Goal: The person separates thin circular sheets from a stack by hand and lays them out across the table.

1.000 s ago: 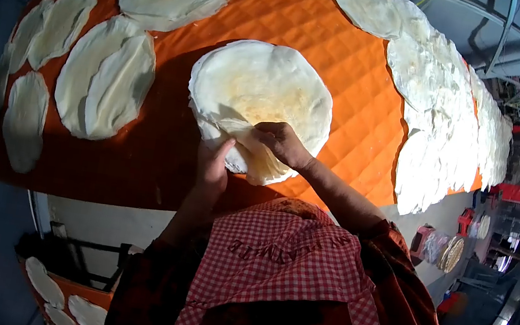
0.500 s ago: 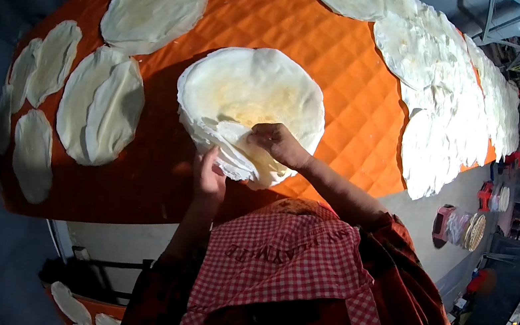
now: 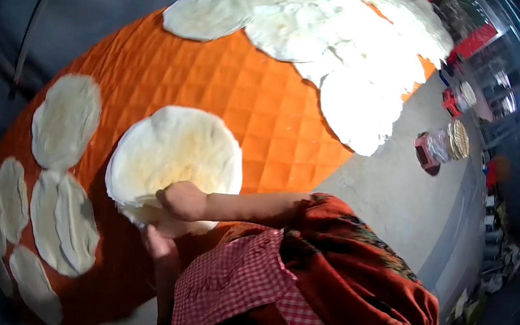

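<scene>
Right hand [image 3: 184, 200] curled over flatbread stack [image 3: 178, 150], near edge; left hand [image 3: 161, 245] at its rim; neither grip determinable. Beyond the fingers, orange quilted cover [image 3: 286, 119] extends to spread flatbreads [image 3: 313, 29]; rightward, grey floor [image 3: 396, 196].

The orange quilted table [image 3: 263, 143] carries a near flatbread stack [image 3: 178, 147], scattered flatbreads [image 3: 66, 120] at left, overlapping flatbreads [image 3: 323, 31] along the far edge.
</scene>
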